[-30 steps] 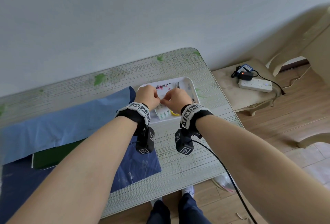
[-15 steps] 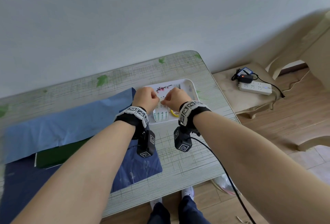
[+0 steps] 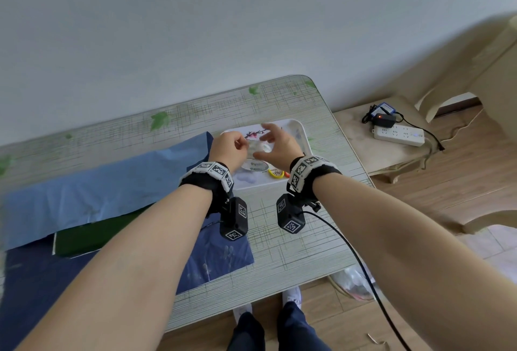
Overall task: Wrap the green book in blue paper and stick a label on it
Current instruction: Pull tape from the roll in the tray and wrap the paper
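Note:
The green book point(image 3: 92, 234) lies at the left of the table on blue paper point(image 3: 98, 194), one flap of which is folded over its far side. Both hands are over the white tray point(image 3: 298, 129) at the right. My left hand point(image 3: 226, 150) has its fingers curled and pinches a pale label sheet point(image 3: 254, 166) with green print, which hangs blurred below it. My right hand point(image 3: 277, 146) is beside it with fingers spread. A small white blur sits between the two hands; I cannot tell what it is.
A yellow ring point(image 3: 276, 173) lies in the tray's near edge. The dark blue underside of the paper point(image 3: 221, 261) reaches toward the table's front edge. A low side table with a power strip point(image 3: 398, 135) and a charger stands to the right.
My right hand has opened and spread its fingers, moving slightly away from the left. The label sheet has lifted with the left hand. Both hands were closed together over the tray before.

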Tool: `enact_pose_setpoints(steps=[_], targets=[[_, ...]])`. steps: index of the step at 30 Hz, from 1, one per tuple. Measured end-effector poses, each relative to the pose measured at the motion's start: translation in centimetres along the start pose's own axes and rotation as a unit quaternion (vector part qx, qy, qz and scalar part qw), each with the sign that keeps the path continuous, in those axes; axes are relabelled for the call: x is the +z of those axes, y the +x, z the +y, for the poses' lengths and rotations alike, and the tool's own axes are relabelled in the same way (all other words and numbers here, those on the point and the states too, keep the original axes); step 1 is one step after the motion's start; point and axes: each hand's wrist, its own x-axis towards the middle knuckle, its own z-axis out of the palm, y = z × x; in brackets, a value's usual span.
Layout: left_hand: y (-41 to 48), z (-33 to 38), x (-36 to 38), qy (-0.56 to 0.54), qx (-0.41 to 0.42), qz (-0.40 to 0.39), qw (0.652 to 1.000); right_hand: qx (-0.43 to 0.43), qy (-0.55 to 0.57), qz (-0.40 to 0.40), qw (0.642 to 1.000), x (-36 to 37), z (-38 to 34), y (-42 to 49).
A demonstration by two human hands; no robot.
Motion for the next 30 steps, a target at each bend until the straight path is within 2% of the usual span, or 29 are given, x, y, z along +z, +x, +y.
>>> enact_pose_setpoints(steps=[2, 6, 15, 19, 24, 30], targets=[[0.0, -0.2, 0.1, 0.002, -0.002, -0.004, 1.0, -0.031, -0.042, -0.015, 0.999, -0.1, -0.2, 0.3], [0.1, 0.0, 0.7, 0.004, 0.0, -0.014, 1.0, -0.039, -0.049, 0.013, 0.998, -0.4, 0.3, 0.2], [-0.3, 0.2, 1.7, 0.018, -0.038, -0.032, 0.999, -0.067, -0.106, -0.019, 0.992, -0.5, 2.1, -0.1], [0.3, -0.3, 1.5, 0.04, -0.043, -0.036, 0.998, -0.092, -0.08, -0.003, 0.993, 0.4, 2.1, 0.8], [0.7, -1.3, 1.3, 0.045, -0.071, -0.024, 0.996, -0.081, -0.037, -0.029, 0.996, 2.0, 2.4, 1.8], [1.4, -1.9, 0.7, 0.116, -0.057, -0.07, 0.989, -0.074, -0.02, -0.043, 0.996, 3.8, 2.3, 2.8]])
